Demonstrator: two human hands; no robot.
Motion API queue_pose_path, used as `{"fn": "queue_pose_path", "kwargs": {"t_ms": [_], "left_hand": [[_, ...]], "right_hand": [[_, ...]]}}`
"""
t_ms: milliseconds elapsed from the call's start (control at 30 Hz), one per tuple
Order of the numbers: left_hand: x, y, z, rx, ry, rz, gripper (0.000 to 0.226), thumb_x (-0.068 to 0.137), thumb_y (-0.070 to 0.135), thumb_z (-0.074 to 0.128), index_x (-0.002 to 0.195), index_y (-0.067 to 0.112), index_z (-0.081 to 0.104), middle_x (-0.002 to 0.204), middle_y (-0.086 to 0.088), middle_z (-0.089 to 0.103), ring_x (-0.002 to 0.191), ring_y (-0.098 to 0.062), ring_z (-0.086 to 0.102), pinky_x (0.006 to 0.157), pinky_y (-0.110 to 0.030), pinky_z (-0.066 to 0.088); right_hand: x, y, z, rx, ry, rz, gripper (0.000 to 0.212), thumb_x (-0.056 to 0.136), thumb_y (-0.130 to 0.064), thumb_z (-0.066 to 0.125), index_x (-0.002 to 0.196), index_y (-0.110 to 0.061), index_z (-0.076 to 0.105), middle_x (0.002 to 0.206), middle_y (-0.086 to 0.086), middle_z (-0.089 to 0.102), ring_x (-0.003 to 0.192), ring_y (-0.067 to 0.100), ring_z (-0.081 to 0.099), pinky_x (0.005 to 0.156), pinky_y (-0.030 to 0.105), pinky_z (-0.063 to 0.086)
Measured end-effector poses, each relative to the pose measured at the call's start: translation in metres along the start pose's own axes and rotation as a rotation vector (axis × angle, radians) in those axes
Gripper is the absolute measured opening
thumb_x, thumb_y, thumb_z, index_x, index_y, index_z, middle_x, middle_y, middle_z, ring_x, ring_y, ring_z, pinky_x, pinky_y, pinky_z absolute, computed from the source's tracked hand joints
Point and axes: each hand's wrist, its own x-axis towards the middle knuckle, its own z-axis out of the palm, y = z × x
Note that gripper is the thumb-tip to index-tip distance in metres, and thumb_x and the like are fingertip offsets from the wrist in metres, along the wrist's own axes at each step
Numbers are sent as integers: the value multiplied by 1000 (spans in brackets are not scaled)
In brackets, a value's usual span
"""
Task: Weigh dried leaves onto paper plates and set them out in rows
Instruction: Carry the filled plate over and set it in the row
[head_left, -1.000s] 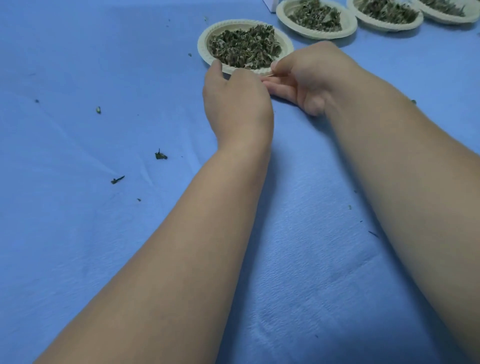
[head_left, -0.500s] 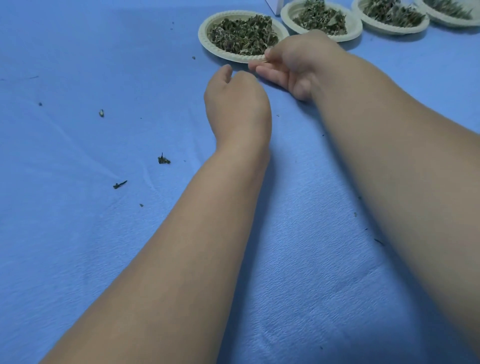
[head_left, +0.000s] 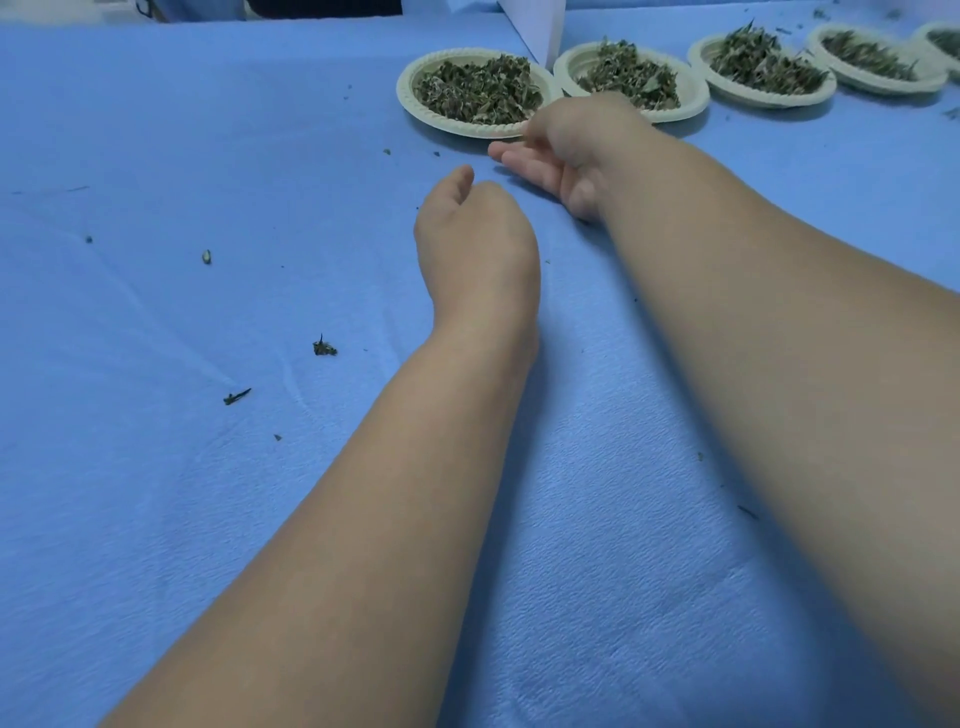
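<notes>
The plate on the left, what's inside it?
A pile of dried leaves lies in the plate. They cover its bottom, so that cannot be seen.

A blue sheet (head_left: 156, 519) covers the whole surface. It looks like thin non-woven cloth, matt, with a fine pebbled grain and soft creases at the left of the frame. Along the upper right are cream paper plates (head_left: 457, 127) of matt pressed pulp, the nearest with a rope-like embossed rim. The dried leaves (head_left: 478, 88) heaped in them are dull green-brown, shrivelled and rough, without shine. Leaf fragments (head_left: 324, 348) of the same dry texture lie at the left. At top centre a white object (head_left: 535, 26) looks smooth and matt; its material cannot be told.
</notes>
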Motion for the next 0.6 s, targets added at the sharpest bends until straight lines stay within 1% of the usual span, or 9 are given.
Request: {"fn": "queue_pose_path", "kwargs": {"t_ms": [133,233,300,333,400,467,500,533,600], "left_hand": [[-5,0,0,80,-31,39,56,93,5,42,147,16,54,151,-13,54,142,-27,51,116,-46,45],[-18,-2,1,215,-86,134,50,93,8,44,141,17,57,138,-12,65,134,-31,57,113,-50,47],[-25,-5,4,259,-119,181,38,94,7,44,122,22,64,118,-3,72,114,-27,67,103,-43,52],[-29,-7,7,269,-132,191,31,93,5,44,107,22,66,103,1,72,96,-25,68,91,-37,54],[-43,-11,13,316,-161,209,23,89,2,44,81,16,60,80,-2,65,72,-26,54,70,-34,43],[-66,-18,23,384,-222,220,21,88,2,46,85,2,66,85,-17,70,75,-30,59,70,-39,48],[-80,-22,29,397,-262,224,24,88,3,46,91,-2,69,91,-20,73,77,-30,63,71,-39,52],[-95,-26,35,403,-308,227,26,89,3,46,95,-4,71,93,-21,74,79,-31,65,73,-40,55],[-130,-34,42,436,-415,261,28,89,3,46,98,-4,72,96,-21,74,83,-29,69,78,-45,58]], "right_hand": [[-20,9,-8,24,20,-125,24,93,7,45,116,6,50,92,27,71,72,25,77,59,29,61],[-43,16,-19,40,28,-177,15,92,2,46,105,-2,53,97,26,70,73,23,77,65,33,63],[-64,21,-28,51,25,-216,13,91,0,47,101,-4,53,94,23,70,63,17,74,54,27,57],[-74,23,-34,43,33,-236,12,90,0,49,100,-5,54,91,21,69,55,13,69,48,23,51],[-92,28,-47,-45,101,-293,14,87,-2,53,99,-7,57,86,13,67,52,9,65,47,22,49],[-109,31,-68,-189,211,-339,14,83,-9,59,97,-11,62,91,6,70,78,17,71,69,35,60],[-119,32,-81,-219,265,-349,11,82,-12,61,93,-13,64,92,4,70,88,21,71,81,41,59],[-132,33,-97,-213,309,-356,7,82,-13,60,87,-15,64,89,2,70,90,22,69,85,42,58],[-162,37,-129,-182,385,-376,6,82,-14,59,79,-18,63,80,-2,68,82,18,66,80,39,57]]}}
